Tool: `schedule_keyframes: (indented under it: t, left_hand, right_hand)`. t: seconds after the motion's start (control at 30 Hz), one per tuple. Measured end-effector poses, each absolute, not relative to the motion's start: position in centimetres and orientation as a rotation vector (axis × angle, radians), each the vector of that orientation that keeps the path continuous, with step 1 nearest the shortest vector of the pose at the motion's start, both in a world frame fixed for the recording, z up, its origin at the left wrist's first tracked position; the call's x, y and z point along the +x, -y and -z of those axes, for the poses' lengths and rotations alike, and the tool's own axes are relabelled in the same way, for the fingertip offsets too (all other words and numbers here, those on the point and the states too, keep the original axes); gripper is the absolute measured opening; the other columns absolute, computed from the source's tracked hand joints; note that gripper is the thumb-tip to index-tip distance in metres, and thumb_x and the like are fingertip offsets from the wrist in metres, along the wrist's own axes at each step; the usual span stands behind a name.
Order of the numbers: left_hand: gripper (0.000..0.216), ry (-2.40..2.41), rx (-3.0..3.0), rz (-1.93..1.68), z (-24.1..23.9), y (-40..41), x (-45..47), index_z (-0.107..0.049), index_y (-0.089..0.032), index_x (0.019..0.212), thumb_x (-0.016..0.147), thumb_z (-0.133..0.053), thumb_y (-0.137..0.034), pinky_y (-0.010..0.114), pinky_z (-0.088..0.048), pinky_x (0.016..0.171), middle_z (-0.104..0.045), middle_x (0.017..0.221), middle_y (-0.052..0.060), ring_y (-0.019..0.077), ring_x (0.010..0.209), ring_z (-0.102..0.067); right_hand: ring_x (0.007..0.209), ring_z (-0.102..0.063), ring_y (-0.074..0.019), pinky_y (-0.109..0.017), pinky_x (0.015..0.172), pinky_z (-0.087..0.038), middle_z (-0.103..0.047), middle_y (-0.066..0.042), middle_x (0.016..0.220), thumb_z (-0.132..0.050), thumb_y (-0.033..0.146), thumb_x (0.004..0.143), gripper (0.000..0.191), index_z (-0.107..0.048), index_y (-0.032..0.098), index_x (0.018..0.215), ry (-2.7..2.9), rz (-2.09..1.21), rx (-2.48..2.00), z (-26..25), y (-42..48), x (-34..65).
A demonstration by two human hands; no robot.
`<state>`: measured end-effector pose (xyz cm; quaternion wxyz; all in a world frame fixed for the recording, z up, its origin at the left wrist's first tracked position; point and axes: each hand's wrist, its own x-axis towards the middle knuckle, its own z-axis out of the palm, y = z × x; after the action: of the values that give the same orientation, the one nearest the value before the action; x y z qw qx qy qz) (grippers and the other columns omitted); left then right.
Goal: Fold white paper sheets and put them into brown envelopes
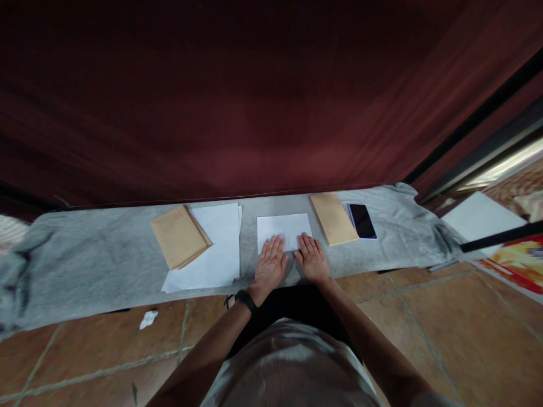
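A folded white sheet of paper [283,229] lies on a grey cloth [85,265] spread on the floor. My left hand [270,265] rests flat on the sheet's near left edge, fingers stretched out. My right hand [313,259] lies flat on its near right edge, fingers also stretched. A black band sits on my left wrist. Neither hand holds anything.
Left of the sheet lies a stack of white paper [212,249] with tan envelopes [179,236] on it. To the right are another tan envelope [333,218] and a dark phone [362,220]. A dark red curtain hangs behind. Terracotta tiles and a paper scrap [148,319] are near me.
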<state>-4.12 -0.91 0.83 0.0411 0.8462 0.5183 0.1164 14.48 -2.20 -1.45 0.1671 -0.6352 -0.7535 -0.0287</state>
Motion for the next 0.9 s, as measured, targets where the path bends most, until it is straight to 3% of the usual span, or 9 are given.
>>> schedule_keyframes:
  t: [0.37,0.67,0.9]
  left_hand:
    - [0.059,-1.495,2.564,-0.244,-0.5,-4.1,-1.6,-0.034,-0.007,0.155,0.105,-0.024,-0.037,0.045,-0.019,0.126,-0.031,0.164,0.014,0.0227,0.155,-0.020]
    - [0.061,-1.605,2.516,-0.232,-0.3,-9.2,-0.2,-0.032,-0.009,0.157,0.105,-0.025,-0.041,0.046,-0.015,0.127,-0.031,0.164,0.012,0.0231,0.154,-0.020]
    - [0.061,-1.614,2.557,-0.250,-0.3,-8.3,-0.8,-0.032,-0.011,0.157,0.105,-0.026,-0.042,0.046,-0.016,0.127,-0.031,0.164,0.012,0.0235,0.154,-0.021]
  right_hand:
    - [0.144,-0.041,-0.0285,-0.047,0.120,-0.026,-0.043,-0.015,0.157,-0.038,0.039,0.106,0.055,-0.041,0.011,0.153,2.123,0.044,-1.819,1.1,2.0,14.4]
    - [0.146,-0.038,-0.0287,-0.048,0.120,-0.026,-0.039,-0.015,0.159,-0.040,0.037,0.105,0.057,-0.035,0.011,0.156,2.125,0.069,-1.792,1.4,2.1,14.4]
    - [0.145,-0.040,-0.0287,-0.048,0.120,-0.027,-0.042,-0.016,0.158,-0.041,0.036,0.104,0.057,-0.037,0.011,0.155,2.103,0.097,-1.774,1.4,2.1,14.3]
